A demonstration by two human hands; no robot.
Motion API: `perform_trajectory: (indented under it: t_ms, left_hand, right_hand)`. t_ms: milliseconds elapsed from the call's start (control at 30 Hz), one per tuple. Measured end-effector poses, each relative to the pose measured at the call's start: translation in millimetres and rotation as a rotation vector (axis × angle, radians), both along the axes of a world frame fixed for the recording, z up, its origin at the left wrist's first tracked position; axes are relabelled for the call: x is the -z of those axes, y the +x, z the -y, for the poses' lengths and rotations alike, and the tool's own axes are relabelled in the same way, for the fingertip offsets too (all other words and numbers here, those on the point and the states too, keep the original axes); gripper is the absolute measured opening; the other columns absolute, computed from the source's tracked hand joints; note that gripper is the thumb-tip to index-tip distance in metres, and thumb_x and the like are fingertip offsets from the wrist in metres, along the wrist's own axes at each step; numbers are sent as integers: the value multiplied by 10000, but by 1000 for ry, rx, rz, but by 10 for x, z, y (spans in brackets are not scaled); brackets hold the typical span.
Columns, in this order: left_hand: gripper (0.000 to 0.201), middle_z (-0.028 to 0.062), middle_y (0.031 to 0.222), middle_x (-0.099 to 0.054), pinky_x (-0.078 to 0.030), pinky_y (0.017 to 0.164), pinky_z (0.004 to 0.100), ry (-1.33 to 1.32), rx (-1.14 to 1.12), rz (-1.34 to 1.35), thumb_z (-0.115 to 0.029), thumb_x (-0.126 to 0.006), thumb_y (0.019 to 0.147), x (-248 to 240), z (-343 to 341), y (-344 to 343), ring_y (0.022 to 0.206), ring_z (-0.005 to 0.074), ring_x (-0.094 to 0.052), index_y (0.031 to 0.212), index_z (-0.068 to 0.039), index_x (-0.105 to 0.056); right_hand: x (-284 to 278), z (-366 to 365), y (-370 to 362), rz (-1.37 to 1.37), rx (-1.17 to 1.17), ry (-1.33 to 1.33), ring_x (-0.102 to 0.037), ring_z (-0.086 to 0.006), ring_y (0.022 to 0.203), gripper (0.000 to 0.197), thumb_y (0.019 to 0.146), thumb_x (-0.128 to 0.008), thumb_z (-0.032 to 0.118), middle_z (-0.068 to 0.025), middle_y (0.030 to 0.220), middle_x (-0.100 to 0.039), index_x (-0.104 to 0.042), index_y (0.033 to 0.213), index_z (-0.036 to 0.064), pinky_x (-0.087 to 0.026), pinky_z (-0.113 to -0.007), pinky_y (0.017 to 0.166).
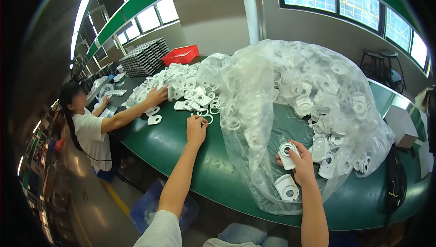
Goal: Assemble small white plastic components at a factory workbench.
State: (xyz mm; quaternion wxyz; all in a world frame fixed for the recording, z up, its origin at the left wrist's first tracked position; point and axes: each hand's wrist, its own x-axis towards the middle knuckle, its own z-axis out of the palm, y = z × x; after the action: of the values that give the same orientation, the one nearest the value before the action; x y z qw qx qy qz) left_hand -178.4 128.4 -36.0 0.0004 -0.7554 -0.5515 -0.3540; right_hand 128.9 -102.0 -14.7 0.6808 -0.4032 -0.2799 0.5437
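Note:
My right hand (303, 164) grips a white plastic part (286, 157) with a round opening, thumb across its face. Just below that hand, another white part (281, 184) lies on the clear bag's film. Farther left, my left hand (196, 131) reaches over the table with its fingers curled together at a thin white ring (211, 120). The ring appears pinched at its edge, though the fingertips are partly hidden. Beyond it spreads a loose heap of white parts (198, 97). The big clear plastic bag (247, 124) holds many more of them.
A co-worker (93, 133) at the left reaches into the heap. A red crate (180, 55) and stacked grey trays (144, 58) stand behind it. White boxes (401, 126) and a black pouch (396, 183) lie at the right of the green table (204, 170). A blue bin (165, 201) is below the edge.

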Motion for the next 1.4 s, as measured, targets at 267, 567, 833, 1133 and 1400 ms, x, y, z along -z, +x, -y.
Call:
perform_trajectory:
  t_ms: [267,567,833,1133,1400]
  left_hand:
    - [113,74,759,-636,-466,648,259,-38,386,693,-93,-532,905,-519,340,574,712,152,-602,901,0,-595]
    - [260,50,822,-587,-543,636,286,-781,802,1077,-108,-513,922,-582,1077,1658,747,114,-584,1153,11,-533]
    - [215,68,837,-611,-454,487,226,-804,846,937,-75,-487,925,-436,1177,1664,639,120,-572,1115,15,-528]
    - [76,17,791,-610,-406,571,209,-340,798,696,-19,-631,826,-514,1328,1687,681,70,-523,872,-23,-690]
    - [129,16,765,-616,-414,595,218,-354,791,535,-4,-658,795,-522,1265,1604,692,64,-530,914,-27,-705]
  right_hand:
    - [0,-6,4,-15,29,7,-650,-303,853,318,911,-472,13,-189,1024,-579,-413,1221,-35,-588,-377,695]
    - [31,-20,26,-188,10,1,-648,-324,868,355,919,-479,74,-224,1050,-576,-388,1236,-55,-573,-373,722]
    - [-26,0,27,1,1,-5,-642,-330,891,423,846,-443,-21,-231,1057,-567,-362,1258,-75,-564,-366,750]
    - [-43,31,-17,-111,-72,-11,-653,-313,844,386,877,-466,39,-222,1022,-585,-405,1243,-67,-569,-365,718]
    - [-42,37,-27,-110,-96,-12,-653,-301,832,370,899,-456,72,-210,1010,-587,-409,1245,-51,-570,-360,702]
